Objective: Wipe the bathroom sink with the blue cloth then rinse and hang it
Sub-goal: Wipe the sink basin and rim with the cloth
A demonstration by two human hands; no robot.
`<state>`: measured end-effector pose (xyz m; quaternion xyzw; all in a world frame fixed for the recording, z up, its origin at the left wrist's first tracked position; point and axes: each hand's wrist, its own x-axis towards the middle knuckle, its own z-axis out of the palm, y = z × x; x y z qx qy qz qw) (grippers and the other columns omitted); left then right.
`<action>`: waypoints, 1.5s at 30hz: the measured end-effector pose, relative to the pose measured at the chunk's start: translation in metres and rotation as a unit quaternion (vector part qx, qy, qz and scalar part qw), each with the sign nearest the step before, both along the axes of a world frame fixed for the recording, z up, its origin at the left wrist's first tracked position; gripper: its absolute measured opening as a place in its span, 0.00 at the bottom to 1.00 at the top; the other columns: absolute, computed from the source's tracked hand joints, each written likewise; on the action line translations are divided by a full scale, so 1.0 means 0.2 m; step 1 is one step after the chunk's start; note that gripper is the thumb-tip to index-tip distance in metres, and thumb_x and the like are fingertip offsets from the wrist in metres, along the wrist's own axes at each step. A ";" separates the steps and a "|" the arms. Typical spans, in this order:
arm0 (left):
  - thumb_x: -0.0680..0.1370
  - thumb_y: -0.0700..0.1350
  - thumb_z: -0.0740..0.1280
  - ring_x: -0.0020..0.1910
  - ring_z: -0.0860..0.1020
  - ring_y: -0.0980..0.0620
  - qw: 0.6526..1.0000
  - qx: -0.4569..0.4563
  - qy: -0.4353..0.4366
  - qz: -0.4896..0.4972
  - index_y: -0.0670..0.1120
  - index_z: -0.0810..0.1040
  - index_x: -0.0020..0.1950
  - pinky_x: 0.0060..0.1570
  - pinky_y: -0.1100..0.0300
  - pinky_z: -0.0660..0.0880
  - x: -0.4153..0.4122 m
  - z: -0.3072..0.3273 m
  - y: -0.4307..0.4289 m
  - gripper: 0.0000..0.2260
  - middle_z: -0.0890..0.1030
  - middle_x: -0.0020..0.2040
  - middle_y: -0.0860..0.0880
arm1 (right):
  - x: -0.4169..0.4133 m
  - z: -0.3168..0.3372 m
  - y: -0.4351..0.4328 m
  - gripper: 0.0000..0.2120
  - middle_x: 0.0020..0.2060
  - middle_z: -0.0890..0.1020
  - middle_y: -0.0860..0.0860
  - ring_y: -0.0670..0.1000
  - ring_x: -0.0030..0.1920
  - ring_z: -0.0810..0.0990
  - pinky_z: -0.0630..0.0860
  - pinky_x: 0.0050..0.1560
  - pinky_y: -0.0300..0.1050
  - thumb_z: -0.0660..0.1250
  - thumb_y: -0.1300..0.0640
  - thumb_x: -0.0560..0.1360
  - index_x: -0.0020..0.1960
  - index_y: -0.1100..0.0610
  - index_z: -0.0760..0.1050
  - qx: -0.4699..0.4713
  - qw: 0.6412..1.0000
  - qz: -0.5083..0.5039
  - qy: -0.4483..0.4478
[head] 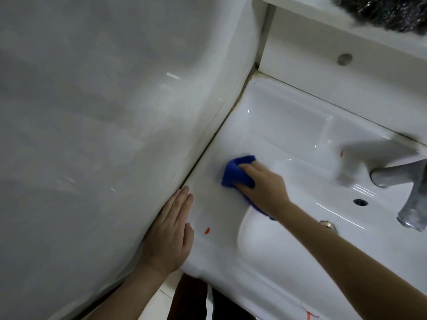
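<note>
Left hand (169, 234): I am resting it flat, fingers together, on the sink (288, 262) ledge beside the wall (92, 135).
Red mark (207, 230): sitting unwiped just beside that hand.
Blue cloth (235, 173): I am pressing it bunched onto the ledge, left of the bowl.
Right hand (261, 188): fingers curled over the cloth, gripping it.
Tap (402, 181): blurred, no water showing.
Progress: I am judging wiping underway; rinsing and hanging left.

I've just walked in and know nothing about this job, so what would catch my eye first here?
The blue cloth stands out most, pressed under the right hand on the white sink ledge beside the wall. The left hand lies flat on the sink's near corner, next to a small orange spot. A shiny tap sits at the right edge.
</note>
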<state>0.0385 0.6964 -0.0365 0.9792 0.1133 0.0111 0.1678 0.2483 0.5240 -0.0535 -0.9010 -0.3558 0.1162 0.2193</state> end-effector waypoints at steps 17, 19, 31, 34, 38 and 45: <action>0.75 0.40 0.57 0.76 0.60 0.48 1.000 -0.011 -0.013 0.004 0.37 0.67 0.73 0.73 0.51 0.61 0.00 -0.01 -0.01 0.25 0.64 0.76 0.42 | 0.17 0.00 0.14 0.19 0.57 0.78 0.55 0.62 0.51 0.80 0.77 0.47 0.53 0.65 0.44 0.76 0.63 0.53 0.74 -0.030 0.981 -0.192 -0.003; 0.74 0.40 0.59 0.76 0.61 0.48 1.000 -0.012 -0.017 0.004 0.37 0.68 0.72 0.73 0.52 0.61 -0.01 0.00 -0.01 0.25 0.65 0.76 0.42 | 0.12 0.02 0.25 0.20 0.58 0.77 0.57 0.63 0.50 0.79 0.76 0.46 0.54 0.65 0.46 0.77 0.64 0.55 0.73 -0.029 0.978 -0.207 0.001; 0.75 0.46 0.68 0.66 0.72 0.48 0.988 -0.120 -0.100 0.005 0.40 0.82 0.47 0.65 0.54 0.70 -0.29 -0.04 0.01 0.09 0.81 0.53 0.44 | 0.02 0.01 0.18 0.20 0.58 0.77 0.55 0.61 0.50 0.79 0.73 0.42 0.49 0.64 0.44 0.77 0.64 0.54 0.73 -0.048 0.978 -0.201 -0.003; 0.75 0.50 0.69 0.65 0.72 0.49 0.986 -0.139 -0.088 0.009 0.41 0.82 0.53 0.66 0.57 0.69 -0.37 -0.05 0.02 0.14 0.80 0.53 0.45 | -0.31 0.02 0.20 0.21 0.57 0.77 0.53 0.60 0.48 0.79 0.75 0.42 0.50 0.66 0.46 0.76 0.65 0.53 0.72 -0.040 0.996 -0.078 0.018; 0.71 0.57 0.71 0.67 0.69 0.51 0.987 -0.150 -0.047 -0.017 0.42 0.80 0.56 0.69 0.62 0.63 -0.38 -0.04 0.05 0.22 0.78 0.57 0.46 | -0.60 0.04 -0.02 0.22 0.53 0.78 0.50 0.56 0.46 0.80 0.76 0.40 0.48 0.68 0.44 0.75 0.65 0.51 0.73 -0.054 0.993 0.098 0.023; 0.69 0.57 0.73 0.67 0.69 0.50 0.983 -0.174 -0.065 -0.005 0.41 0.81 0.53 0.68 0.63 0.64 -0.37 -0.03 0.05 0.22 0.79 0.53 0.46 | -0.31 0.01 0.25 0.18 0.54 0.78 0.53 0.58 0.46 0.80 0.77 0.42 0.52 0.64 0.44 0.77 0.62 0.54 0.73 -0.027 0.987 -0.157 0.031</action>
